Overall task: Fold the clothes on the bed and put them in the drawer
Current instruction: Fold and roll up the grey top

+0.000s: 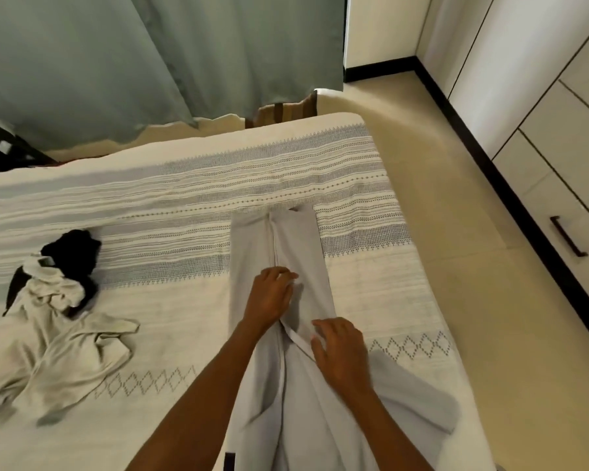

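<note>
A light grey garment (286,243) lies lengthwise on the bed (371,277), its two long sides folded in so they meet along the middle. My left hand (269,297) rests on the centre seam, fingers pinching the folded edge. My right hand (340,351) lies lower and to the right, holding down a white strip at the garment's edge. A loose flap of the grey cloth spreads out to the lower right. A crumpled cream garment (58,345) and a black garment (75,253) lie in a heap on the bed's left side.
White drawers (558,212) with dark handles line the wall on the right, all closed, across a strip of beige floor (456,198). Grey-green curtains (150,56) hang behind the bed. The bedcover is cream with grey woven stripes.
</note>
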`<state>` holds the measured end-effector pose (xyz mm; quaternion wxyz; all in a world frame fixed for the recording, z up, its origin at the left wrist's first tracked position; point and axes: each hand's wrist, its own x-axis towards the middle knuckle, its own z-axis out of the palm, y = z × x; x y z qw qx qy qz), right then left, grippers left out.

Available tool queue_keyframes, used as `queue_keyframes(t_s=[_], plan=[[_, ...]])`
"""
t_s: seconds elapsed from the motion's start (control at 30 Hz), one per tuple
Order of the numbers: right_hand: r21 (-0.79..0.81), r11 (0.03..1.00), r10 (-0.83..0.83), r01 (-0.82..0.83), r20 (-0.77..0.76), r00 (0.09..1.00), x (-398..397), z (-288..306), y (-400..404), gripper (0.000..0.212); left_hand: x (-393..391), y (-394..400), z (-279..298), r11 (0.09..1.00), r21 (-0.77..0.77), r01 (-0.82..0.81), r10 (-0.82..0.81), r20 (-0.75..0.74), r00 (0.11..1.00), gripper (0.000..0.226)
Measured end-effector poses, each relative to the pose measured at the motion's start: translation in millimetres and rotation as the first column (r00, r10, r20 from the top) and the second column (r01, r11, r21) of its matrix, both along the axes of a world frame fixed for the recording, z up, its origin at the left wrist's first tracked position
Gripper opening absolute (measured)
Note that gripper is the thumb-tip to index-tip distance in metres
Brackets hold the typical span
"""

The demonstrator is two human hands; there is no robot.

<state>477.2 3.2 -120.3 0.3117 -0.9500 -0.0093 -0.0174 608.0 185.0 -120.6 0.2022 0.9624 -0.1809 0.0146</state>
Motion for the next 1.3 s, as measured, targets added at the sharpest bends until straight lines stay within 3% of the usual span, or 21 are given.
queue_keyframes(t_s=[0.23,0.4,0.53,0.6,0.67,0.8,0.9,1.07,1.2,1.3], plan=[[-0.127,0.964,-0.226,0.232,0.065,0.972,-85.0,-32.4,-63.6,0.052,-108.4,-29.5,-29.0,0.963,-0.067,0.263,-0.262,0.023,0.965,0.024],[-0.080,0.915,-0.391,0.396,0.074,0.917,-149.0,-32.5,-86.3,0.063,-150.2,-64.2,-22.0,0.953,0.095,0.289,-0.288,-0.024,0.957,0.047],[-0.066,0.803,-0.595,0.592,-0.053,0.802,-207.4,-31.9,-98.8,0.060,-177.3,-97.3,-13.1,0.930,0.264,0.254,-0.230,-0.119,0.966,0.047],[0.027,0.748,-0.649,0.663,-0.173,0.741,-234.3,-23.8,-101.4,0.060,-188.9,-111.7,-8.6,0.915,0.346,0.208,-0.172,-0.134,0.976,0.047],[0.120,0.699,-0.637,0.705,-0.343,0.690,-249.5,-13.1,-106.5,0.065,-196.1,-126.6,1.4,0.920,0.355,0.167,-0.109,-0.177,0.978,0.045],[0.082,0.768,-0.519,0.635,-0.503,0.692,-246.9,-15.0,-110.6,0.076,-203.9,-146.4,22.3,0.962,0.263,0.078,0.012,-0.327,0.945,0.034],[0.177,0.725,-0.513,0.666,-0.506,0.693,-234.9,-16.0,-110.8,0.059,-197.6,-157.6,30.1,0.973,0.230,0.028,0.073,-0.417,0.906,0.038],[0.348,0.549,-0.567,0.759,-0.512,0.645,-219.3,-27.4,-126.6,0.037,-191.8,-165.9,36.2,0.963,0.260,0.074,0.045,-0.424,0.904,0.037],[0.482,0.482,-0.526,0.732,-0.508,0.681,-205.8,-26.1,-137.6,0.042,-190.3,-157.8,44.1,0.993,0.102,0.061,-0.011,-0.431,0.902,0.034],[0.561,0.488,-0.511,0.669,-0.437,0.740,-198.1,-3.0,-132.3,0.026,-194.3,-145.3,56.7,0.998,-0.007,0.054,-0.052,-0.424,0.904,0.028]])
